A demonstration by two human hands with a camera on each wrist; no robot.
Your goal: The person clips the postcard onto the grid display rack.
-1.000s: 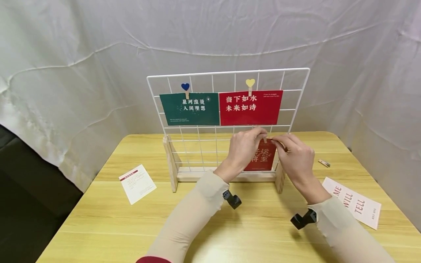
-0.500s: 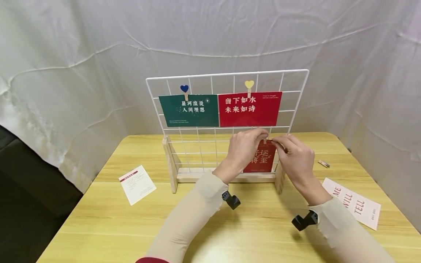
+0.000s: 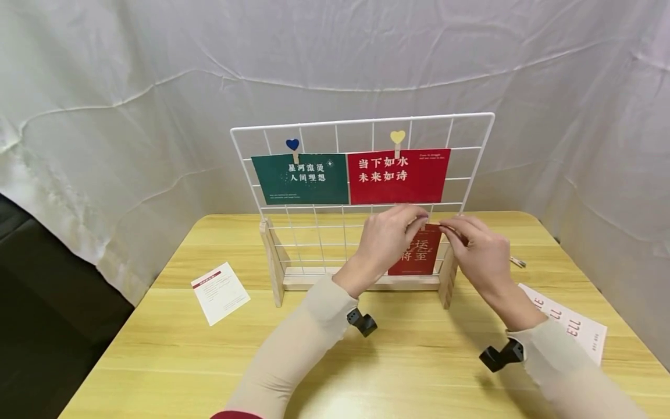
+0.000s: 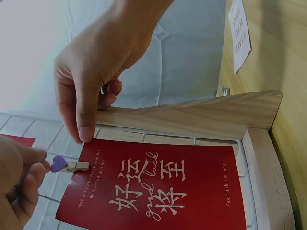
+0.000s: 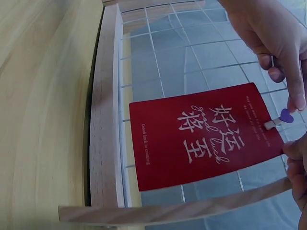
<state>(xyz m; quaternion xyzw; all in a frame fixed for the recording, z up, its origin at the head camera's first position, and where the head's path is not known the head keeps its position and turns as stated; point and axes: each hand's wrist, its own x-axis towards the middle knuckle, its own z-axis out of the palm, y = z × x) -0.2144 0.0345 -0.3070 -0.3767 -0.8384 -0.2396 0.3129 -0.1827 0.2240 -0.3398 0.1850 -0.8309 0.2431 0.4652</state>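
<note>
A red "good luck" card [image 4: 192,187] hangs upright on the lower right of the white wire grid [image 3: 314,244]. A small wooden clothespin [image 4: 76,166] with a purple heart [image 4: 59,163] clips its top edge. My left hand [image 3: 384,238] is at the clothespin, its curled fingertips at the heart's outer edge; how firmly they pinch is hard to see. My right hand [image 3: 478,250] pinches the card's top right corner, thumb in front and fingers partly hidden behind. Above hang a green card [image 3: 306,186] and a bright red card [image 3: 398,183].
The grid stands in wooden feet [image 3: 269,262] on a wood-grain table [image 3: 209,372]. A blue-heart clothespin [image 3: 293,145] and a yellow-heart one [image 3: 398,138] hold the upper cards. A small white card [image 3: 221,294], a lettered card [image 3: 586,331] and another clothespin [image 3: 518,262] lie on the table.
My right hand has shifted slightly right, its fingertips nearer the card's outer corner. My left wrist has drawn back a little to the left, fingertips still by the clothespin. The view shifts slightly.
</note>
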